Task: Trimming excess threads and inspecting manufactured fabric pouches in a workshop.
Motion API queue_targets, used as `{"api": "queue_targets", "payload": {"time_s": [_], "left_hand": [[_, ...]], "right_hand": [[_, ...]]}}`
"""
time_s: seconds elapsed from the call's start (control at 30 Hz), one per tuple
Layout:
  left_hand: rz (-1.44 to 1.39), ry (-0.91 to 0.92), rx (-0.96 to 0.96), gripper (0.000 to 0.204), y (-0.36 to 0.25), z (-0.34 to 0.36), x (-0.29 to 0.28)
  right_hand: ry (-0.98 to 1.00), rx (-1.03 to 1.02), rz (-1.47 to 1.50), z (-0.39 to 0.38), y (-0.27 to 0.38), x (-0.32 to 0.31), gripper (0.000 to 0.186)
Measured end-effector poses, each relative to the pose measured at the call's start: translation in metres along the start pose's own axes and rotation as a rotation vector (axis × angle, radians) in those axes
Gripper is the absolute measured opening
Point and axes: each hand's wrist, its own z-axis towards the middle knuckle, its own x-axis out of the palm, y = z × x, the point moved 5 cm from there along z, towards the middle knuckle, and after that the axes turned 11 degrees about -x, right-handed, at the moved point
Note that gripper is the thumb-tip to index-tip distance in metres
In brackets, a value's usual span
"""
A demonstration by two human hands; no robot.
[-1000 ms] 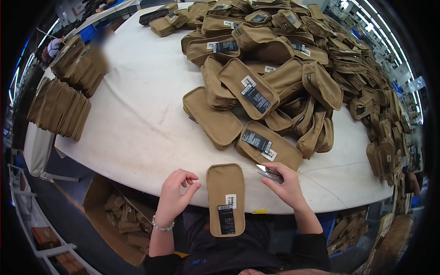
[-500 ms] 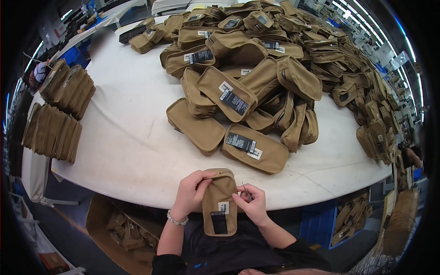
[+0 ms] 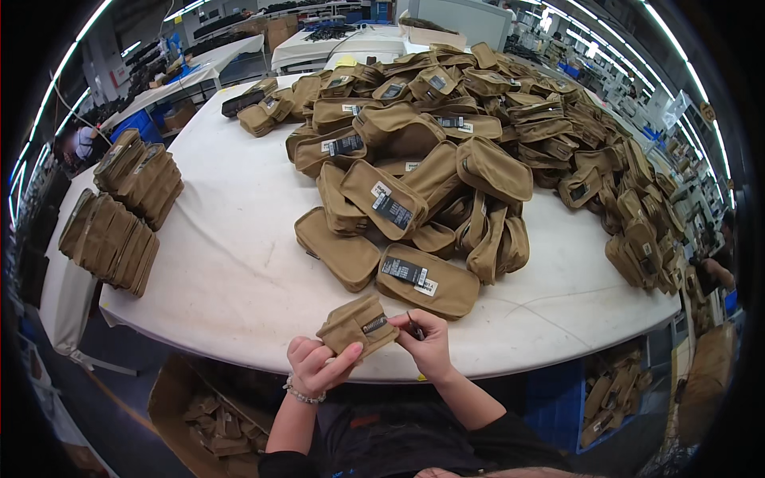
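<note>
My left hand [image 3: 317, 368] grips a tan fabric pouch [image 3: 347, 325] from below, just over the table's near edge. The pouch is turned end-on, and a dark zipper strip shows on its upper right side. At that end, the fingertips of my right hand [image 3: 431, 347] touch or nearly touch the fabric. Tucked in the right hand is a small dark pointed tool [image 3: 415, 329] that looks like thread snips; the fingers partly hide it. Just beyond lies another tan pouch [image 3: 446, 291] with a black tag and a white label.
A big heap of tan pouches [image 3: 434, 171] covers the middle and right of the white table [image 3: 215, 263]. Stacked pouches [image 3: 111, 243] stand at the left edge. Below the table are a cardboard box [image 3: 171, 406] and a blue bin [image 3: 550, 402], both holding pouches.
The pouch has gone from upright, label side showing, to turned end-on with its zipper in view. My left hand has shifted from its top to beneath it. The view has tilted up.
</note>
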Motion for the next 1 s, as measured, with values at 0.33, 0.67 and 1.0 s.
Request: {"api": "queue_targets", "payload": {"time_s": [0.33,0.67,1.0], "left_hand": [[-0.013,0.238,-0.336,0.030,-0.029,0.068,-0.031],[-0.091,0.712,-0.449,0.024,-0.042,0.074,0.002],[0.138,0.656,-0.372,0.014,-0.053,0.052,0.002]], "right_hand": [[0.151,-0.034,0.095,-0.005,-0.001,0.009,0.016],[0.189,0.014,0.101,-0.008,-0.004,0.013,0.020],[0.325,-0.059,0.047,0.011,0.000,0.016,0.019]]}}
